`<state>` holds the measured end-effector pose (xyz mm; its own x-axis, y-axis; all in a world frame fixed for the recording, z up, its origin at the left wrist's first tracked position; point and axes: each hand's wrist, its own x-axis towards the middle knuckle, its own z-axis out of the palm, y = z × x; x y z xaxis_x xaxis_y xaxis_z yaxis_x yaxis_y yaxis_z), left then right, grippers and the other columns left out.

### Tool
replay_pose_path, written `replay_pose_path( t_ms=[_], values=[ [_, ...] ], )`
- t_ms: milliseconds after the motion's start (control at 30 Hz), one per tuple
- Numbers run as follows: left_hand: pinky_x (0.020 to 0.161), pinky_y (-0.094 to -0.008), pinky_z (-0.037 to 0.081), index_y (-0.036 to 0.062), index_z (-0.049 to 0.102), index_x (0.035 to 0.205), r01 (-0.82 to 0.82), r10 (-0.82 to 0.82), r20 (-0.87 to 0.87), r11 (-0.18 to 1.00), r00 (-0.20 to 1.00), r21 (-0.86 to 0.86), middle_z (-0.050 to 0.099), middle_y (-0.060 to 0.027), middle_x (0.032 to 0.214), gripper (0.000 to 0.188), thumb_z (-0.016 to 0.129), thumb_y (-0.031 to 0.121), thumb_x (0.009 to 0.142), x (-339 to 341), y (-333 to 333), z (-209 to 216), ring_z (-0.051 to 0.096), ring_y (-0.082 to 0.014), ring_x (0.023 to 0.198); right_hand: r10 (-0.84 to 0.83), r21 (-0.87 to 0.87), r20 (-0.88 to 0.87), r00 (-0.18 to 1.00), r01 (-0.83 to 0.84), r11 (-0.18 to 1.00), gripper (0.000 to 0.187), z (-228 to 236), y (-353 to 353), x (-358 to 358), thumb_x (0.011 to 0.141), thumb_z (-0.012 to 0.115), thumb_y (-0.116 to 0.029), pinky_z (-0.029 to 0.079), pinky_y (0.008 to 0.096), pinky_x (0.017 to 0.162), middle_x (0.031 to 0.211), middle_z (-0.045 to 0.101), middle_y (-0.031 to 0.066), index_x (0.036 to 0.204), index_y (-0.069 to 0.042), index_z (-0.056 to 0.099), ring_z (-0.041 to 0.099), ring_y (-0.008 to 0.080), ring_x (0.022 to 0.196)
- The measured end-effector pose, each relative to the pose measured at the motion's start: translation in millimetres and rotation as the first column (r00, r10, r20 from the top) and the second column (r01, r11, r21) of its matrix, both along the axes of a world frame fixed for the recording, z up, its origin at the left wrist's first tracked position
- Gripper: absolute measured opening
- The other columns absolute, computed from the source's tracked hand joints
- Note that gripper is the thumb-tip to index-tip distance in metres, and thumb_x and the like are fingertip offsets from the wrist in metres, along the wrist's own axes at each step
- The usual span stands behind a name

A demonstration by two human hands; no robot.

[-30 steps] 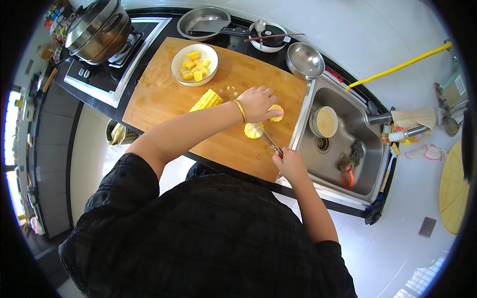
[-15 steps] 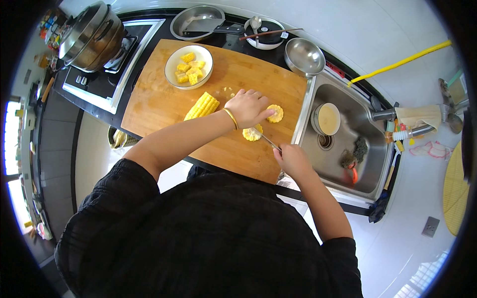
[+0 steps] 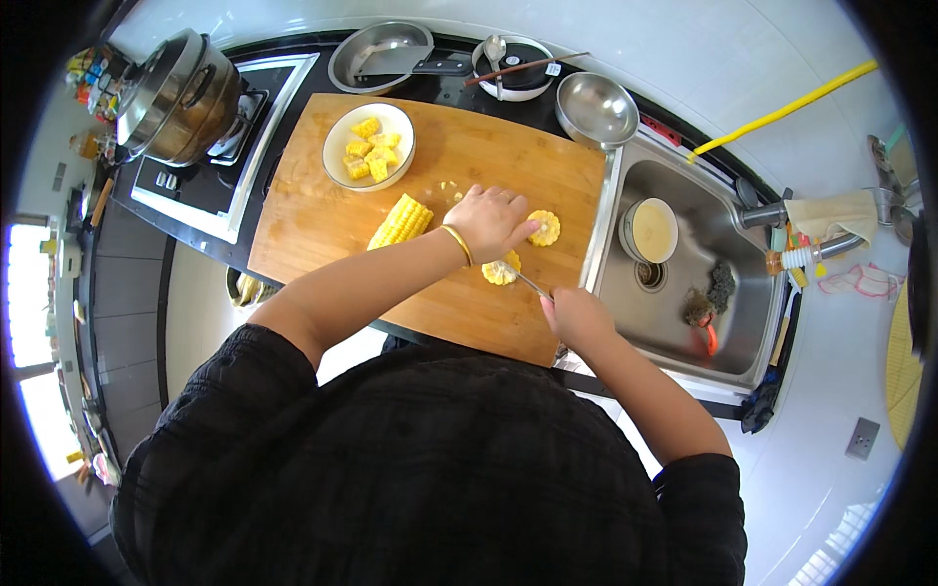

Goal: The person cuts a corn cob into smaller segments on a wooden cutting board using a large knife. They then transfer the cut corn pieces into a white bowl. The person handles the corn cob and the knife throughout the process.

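My right hand (image 3: 578,317) is closed round the handle end of a knife (image 3: 533,285), near the board's right front edge. Its thin blade runs up and left onto a corn round (image 3: 500,270). My left hand (image 3: 489,225), with a gold bangle at the wrist, bends over the board just beyond that round, palm down. Whatever lies under its palm and fingers is hidden. The left thumb reaches to a second corn round (image 3: 544,228). A longer piece of corn cob (image 3: 401,223) lies left of this hand, partly behind my forearm.
Cut corn chunks sit in a white bowl (image 3: 333,146) on the wooden board (image 3: 303,220). A cleaver (image 3: 440,67) rests across a steel pan (image 3: 342,59) behind. The sink (image 3: 625,322), right, holds a bowl (image 3: 653,231). A large pot (image 3: 176,107) stands on the stove, left.
The whole view has shifted slightly. Both hands, the knife and the corn keep nearly the same places on the board.
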<state>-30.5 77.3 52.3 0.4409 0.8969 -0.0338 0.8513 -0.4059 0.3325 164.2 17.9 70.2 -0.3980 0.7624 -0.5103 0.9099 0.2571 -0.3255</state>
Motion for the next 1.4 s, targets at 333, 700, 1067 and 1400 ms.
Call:
replay_pose_path(
  t_ms=[333,700,1067,1400],
  values=[
    [0.081,-0.0421,0.036,0.0059,0.051,0.093,-0.032,0.033,0.059,0.999,0.998,-0.015,0.057,-0.014,0.091,0.034,0.036,0.036,0.09,-12.5,-1.2,-10.0,0.053,-0.0309,0.093,0.055,0.022,-0.008,0.998,-0.055,0.998,0.031,-1.7,0.0,-7.8,0.087,0.047,-0.027,0.049,0.0439,0.064,0.077,0.063,0.0173,0.079,-0.002,0.063,0.061,0.0345,0.072],
    [0.078,-0.0426,0.036,0.0073,0.05,0.092,-0.043,0.038,0.114,0.998,0.993,0.046,0.058,-0.0119,0.086,0.031,0.036,0.035,0.09,-15.0,-1.5,-18.1,0.053,-0.0304,0.089,0.081,0.033,-0.016,0.997,-0.081,0.996,0.031,-7.0,5.2,-12.2,0.086,0.048,-0.027,0.048,0.0446,0.065,0.08,0.062,0.0197,0.079,-0.001,0.063,0.061,0.0348,0.071],
    [0.077,-0.0416,0.036,0.0078,0.049,0.092,-0.014,0.011,0.029,0.995,1.0,0.096,0.058,-0.0119,0.085,0.027,0.038,0.032,0.09,8.4,2.1,-3.6,0.052,-0.0295,0.087,-0.005,0.009,-0.065,0.998,0.005,1.0,0.029,-13.0,-0.4,-0.1,0.085,0.05,-0.024,0.049,0.0442,0.066,0.074,0.063,0.0187,0.077,0.0,0.063,0.061,0.0345,0.071],
    [0.077,-0.0415,0.036,0.0065,0.05,0.092,0.032,-0.04,0.05,0.988,0.998,0.15,0.058,-0.0128,0.087,0.027,0.038,0.031,0.09,1.0,5.7,-14.2,0.051,-0.0296,0.09,-0.045,-0.056,-0.058,0.997,0.042,0.998,0.026,-11.0,1.3,-3.1,0.085,0.05,-0.021,0.049,0.0431,0.068,0.085,0.063,0.0197,0.084,0.001,0.064,0.062,0.0338,0.077]
  ],
)
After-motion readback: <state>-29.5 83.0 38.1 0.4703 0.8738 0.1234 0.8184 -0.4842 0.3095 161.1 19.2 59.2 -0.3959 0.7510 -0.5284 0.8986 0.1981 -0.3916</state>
